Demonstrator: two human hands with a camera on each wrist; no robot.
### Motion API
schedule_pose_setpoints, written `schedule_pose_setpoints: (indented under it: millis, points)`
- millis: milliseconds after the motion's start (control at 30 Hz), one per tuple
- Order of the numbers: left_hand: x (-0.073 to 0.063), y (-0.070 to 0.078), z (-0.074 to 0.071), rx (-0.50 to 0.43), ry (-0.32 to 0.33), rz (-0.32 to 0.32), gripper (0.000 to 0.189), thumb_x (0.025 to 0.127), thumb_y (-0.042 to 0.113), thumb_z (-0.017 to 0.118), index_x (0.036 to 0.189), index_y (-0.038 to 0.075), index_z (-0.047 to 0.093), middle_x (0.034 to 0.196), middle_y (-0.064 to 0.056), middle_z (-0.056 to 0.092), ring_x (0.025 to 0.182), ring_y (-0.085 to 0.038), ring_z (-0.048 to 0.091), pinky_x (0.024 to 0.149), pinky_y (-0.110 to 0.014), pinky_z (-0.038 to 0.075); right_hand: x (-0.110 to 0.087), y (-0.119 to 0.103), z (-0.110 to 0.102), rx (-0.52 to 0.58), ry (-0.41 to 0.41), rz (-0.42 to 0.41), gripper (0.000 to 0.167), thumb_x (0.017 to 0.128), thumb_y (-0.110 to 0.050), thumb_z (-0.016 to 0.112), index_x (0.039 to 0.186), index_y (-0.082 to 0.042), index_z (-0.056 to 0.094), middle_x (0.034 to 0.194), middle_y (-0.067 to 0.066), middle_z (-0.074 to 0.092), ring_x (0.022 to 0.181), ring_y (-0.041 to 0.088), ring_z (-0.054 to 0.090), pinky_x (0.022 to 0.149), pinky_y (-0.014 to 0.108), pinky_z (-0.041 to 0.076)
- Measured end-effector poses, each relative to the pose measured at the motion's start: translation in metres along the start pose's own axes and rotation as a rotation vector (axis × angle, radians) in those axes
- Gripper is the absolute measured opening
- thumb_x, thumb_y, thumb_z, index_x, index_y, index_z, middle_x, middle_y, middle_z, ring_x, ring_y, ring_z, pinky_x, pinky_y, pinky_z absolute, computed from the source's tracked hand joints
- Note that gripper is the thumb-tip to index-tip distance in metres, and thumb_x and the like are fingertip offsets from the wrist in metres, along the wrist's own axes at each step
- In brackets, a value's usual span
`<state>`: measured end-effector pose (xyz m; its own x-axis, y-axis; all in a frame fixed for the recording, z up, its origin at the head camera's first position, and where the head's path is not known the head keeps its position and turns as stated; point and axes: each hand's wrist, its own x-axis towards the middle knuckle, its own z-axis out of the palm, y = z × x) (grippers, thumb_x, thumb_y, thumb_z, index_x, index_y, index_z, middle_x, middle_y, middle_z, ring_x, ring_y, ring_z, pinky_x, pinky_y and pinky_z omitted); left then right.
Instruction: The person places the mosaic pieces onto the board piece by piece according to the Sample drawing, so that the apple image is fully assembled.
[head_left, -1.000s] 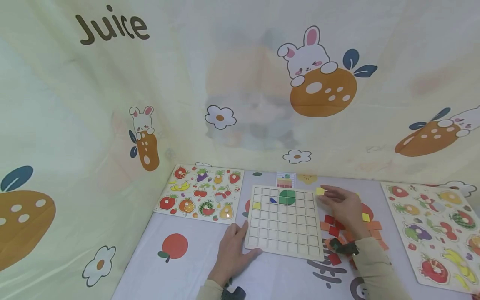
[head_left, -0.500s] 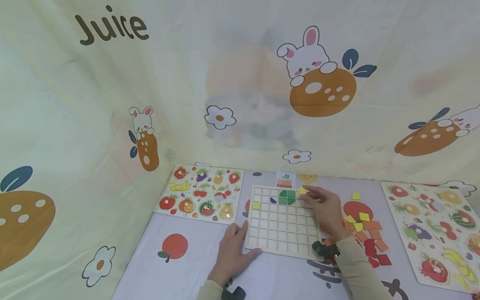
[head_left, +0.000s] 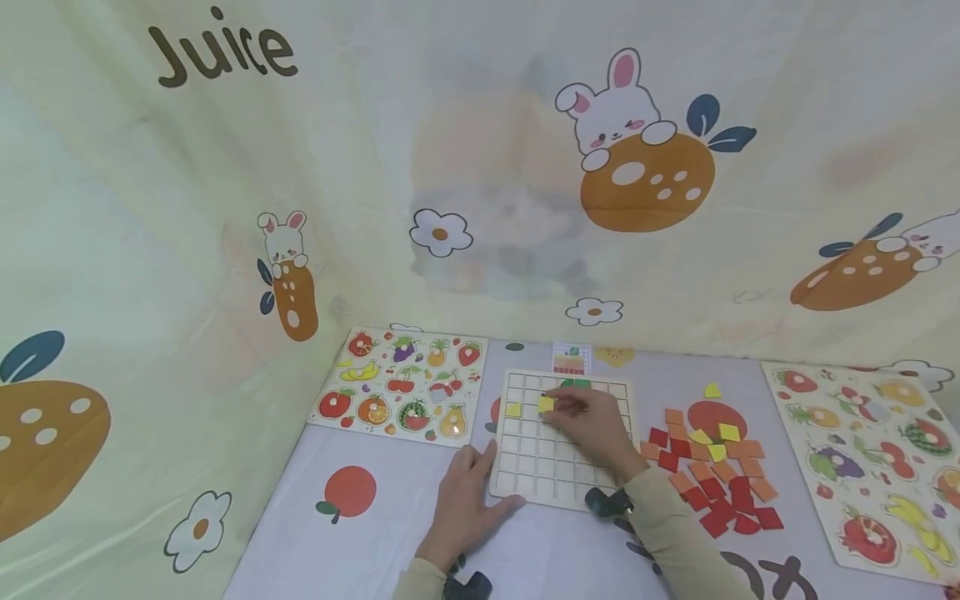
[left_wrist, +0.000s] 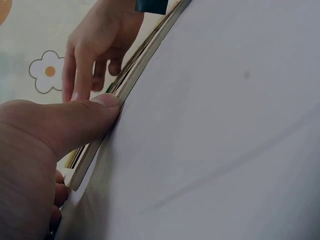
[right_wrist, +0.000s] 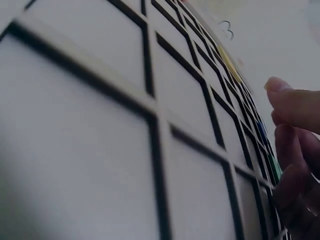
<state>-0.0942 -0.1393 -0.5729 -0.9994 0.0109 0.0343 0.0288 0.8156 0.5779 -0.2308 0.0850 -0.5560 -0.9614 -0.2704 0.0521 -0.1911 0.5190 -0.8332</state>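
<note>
R grip [head_left: 596, 422] + yel tile [head_left: 546, 404] farther L, green pcs [head_left: 576, 383] partly behind it

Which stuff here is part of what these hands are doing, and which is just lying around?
In use:
yellow tile, in the right hand
grid board, touched by the left hand
loose tiles, probably
picture card, probably

Lying about, apparently:
left fruit board
right fruit board
</note>
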Motion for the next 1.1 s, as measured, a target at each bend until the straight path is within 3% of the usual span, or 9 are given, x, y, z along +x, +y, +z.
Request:
schedule_pose_setpoints:
  millis: [167, 567, 1100]
  points:
    - [0.001, 0.002, 0.000, 0.010, 0.003, 0.002, 0.094, 0.085, 0.054, 0.085, 0.161, 0.013, 0.047, 0.101, 0.007, 0.038, 0.092, -0.005, 0.034, 0.074, -0.022, 0.032, 0.003, -0.004, 0.011, -0.065, -0.039, -0.017, 0.035, 0.088, -0.026, 0.088, 0.122, -0.021, 0.079, 0.096, -0.006, 0.075, 0.083, 0.013, 0.065, 0.074, 0.027, 0.052]
    - [0.000, 0.001, 0.000, 0.012, -0.004, -0.004, 0.093, 0.086, 0.054, 0.085, 0.161, 0.013, 0.047, 0.101, 0.007, 0.036, 0.093, -0.005, 0.033, 0.074, -0.022, 0.032, 0.005, -0.015, 0.022, -0.241, -0.023, -0.027, 0.033, 0.088, -0.031, 0.087, 0.119, -0.022, 0.082, 0.084, -0.011, 0.069, 0.074, 0.013, 0.054, 0.068, 0.030, 0.040]
    - [0.000, -0.002, 0.003, 0.022, 0.017, 0.023, 0.093, 0.086, 0.055, 0.084, 0.160, 0.012, 0.048, 0.099, 0.007, 0.035, 0.091, -0.004, 0.031, 0.072, -0.021, 0.030, 0.006, -0.012, 0.023, -0.236, -0.015, -0.019, 0.024, 0.090, -0.031, 0.085, 0.112, -0.022, 0.083, 0.085, -0.009, 0.069, 0.077, 0.014, 0.054, 0.070, 0.032, 0.042]
